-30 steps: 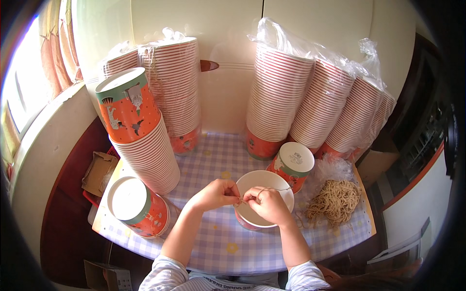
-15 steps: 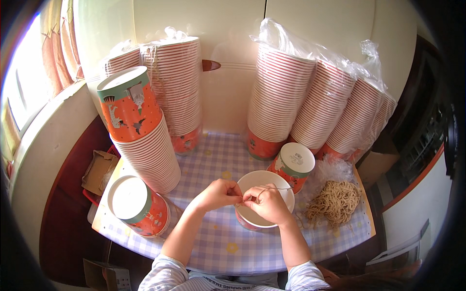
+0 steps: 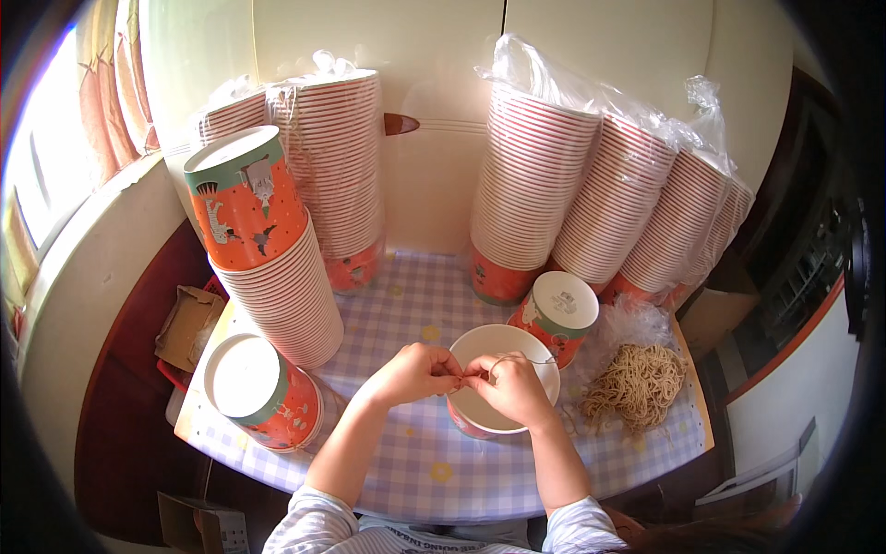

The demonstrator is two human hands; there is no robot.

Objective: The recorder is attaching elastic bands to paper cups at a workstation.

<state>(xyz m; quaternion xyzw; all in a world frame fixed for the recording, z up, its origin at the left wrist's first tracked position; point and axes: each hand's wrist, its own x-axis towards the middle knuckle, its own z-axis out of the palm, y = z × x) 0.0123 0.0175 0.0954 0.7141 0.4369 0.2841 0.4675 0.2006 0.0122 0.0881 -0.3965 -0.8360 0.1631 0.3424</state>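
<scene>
Both the left hand (image 3: 413, 372) and right hand (image 3: 509, 386) pinch a thin, stretchy-looking rubber band (image 3: 517, 358) over the light paper bowl (image 3: 503, 379), best gripped at its stiff rim.

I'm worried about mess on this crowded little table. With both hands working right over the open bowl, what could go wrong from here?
The left hand and right hand meet at the rim of the open bowl, which sits unsupported; a tug might tip it. The lidded cup stands right beside it and could get knocked. The pile of rubber bands lies near the table edge, so some may slide off.
</scene>
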